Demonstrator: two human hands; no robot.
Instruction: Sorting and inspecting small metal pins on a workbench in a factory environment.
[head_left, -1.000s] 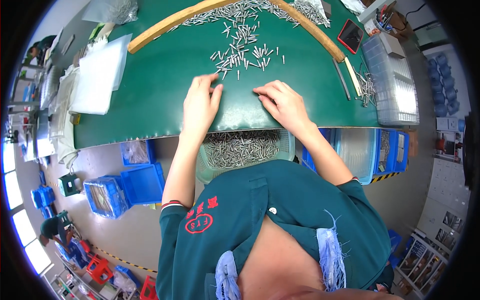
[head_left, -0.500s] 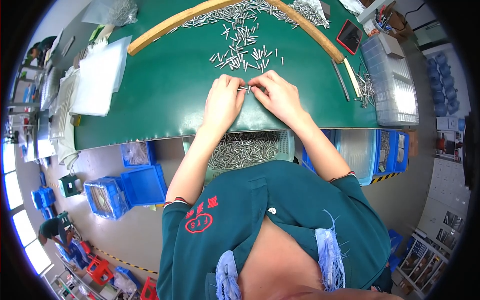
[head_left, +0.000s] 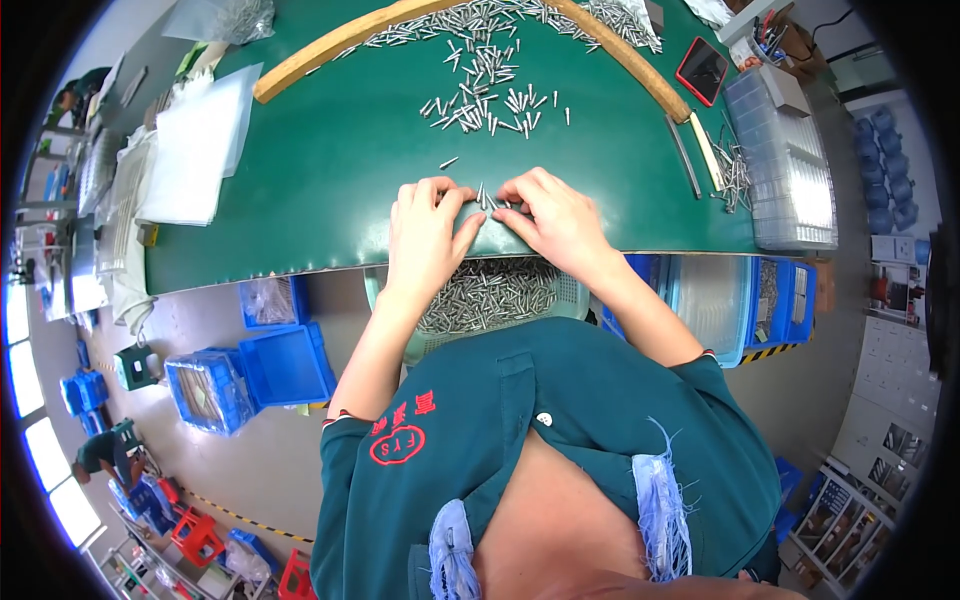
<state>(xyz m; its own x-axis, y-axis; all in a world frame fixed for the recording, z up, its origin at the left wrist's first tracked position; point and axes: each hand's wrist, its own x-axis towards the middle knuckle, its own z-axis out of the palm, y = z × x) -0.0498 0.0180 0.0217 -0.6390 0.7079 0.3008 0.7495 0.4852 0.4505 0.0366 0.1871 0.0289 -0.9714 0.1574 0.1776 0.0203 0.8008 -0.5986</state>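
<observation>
Several small silvery pointed metal pins (head_left: 483, 197) stand or lie between my two hands near the front edge of the green table. My left hand (head_left: 428, 228) is beside them, its thumb and forefinger apart, with nothing plainly held. My right hand (head_left: 560, 222) has its thumb and forefinger curled close around the end of a metal pin (head_left: 508, 204). A single pin (head_left: 449, 162) lies just beyond my left fingers. Farther off is a loose heap of similar pins (head_left: 482, 105), which runs back to a larger pile.
A bent wooden strip (head_left: 630, 66) frames the far pile. A red-edged phone (head_left: 702, 71), a dark metal bar (head_left: 683, 158) and clear plastic boxes (head_left: 785, 165) sit at the right. White sheets (head_left: 190, 155) lie at the left. Below the edge stands a pale green basket (head_left: 572, 290) of pins.
Both hands have come slightly nearer to me. My left thumb and forefinger have spread apart. Several pins now show between the hands, and one lies alone beyond the left fingers.
</observation>
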